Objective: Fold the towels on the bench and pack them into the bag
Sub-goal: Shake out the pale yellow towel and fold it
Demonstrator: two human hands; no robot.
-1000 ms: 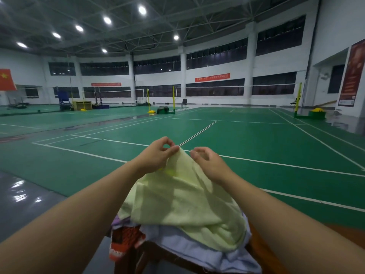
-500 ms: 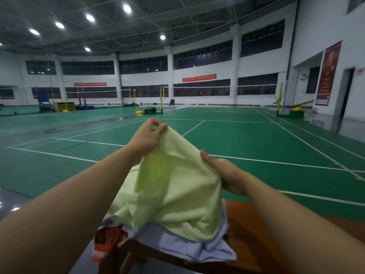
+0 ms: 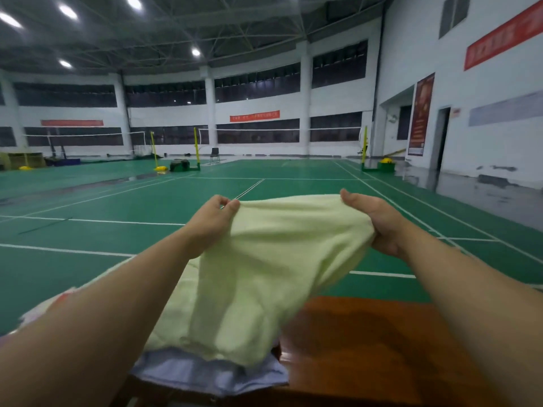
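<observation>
On a green badminton court (image 3: 117, 207) under a steel roof, a wooden bench (image 3: 367, 348) fills the lower part of the view, its bare brown seat showing at 5 o'clock of the pale yellow towel (image 3: 264, 274) that a person lifts above it. The towel is the largest thing in hand: its top edge is stretched level between the two hands, and the rest hangs down toward 6 o'clock, its lower end draped over a bluish-white towel (image 3: 205, 374) that lies flat on the bench's left end. It looks soft, light and limp, sagging in broad folds with no stiffness of its own, so it will likely need holding at the two top corners to keep an edge straight for folding; a grip in the middle would probably let it bunch. Nothing about it seems fragile or slippery. A patch of white and red cloth (image 3: 63, 298) shows at 9 o'clock of the pile, mostly hidden by the forearm. The left hand (image 3: 210, 221) pinches the towel's upper left corner between thumb and fingertips, the cloth running off to 3 o'clock from the pinch. The right hand (image 3: 376, 221) grips the upper right end, fingers curled round a gathered bunch of cloth that lies at 9 o'clock of the palm. No bag is in view.
</observation>
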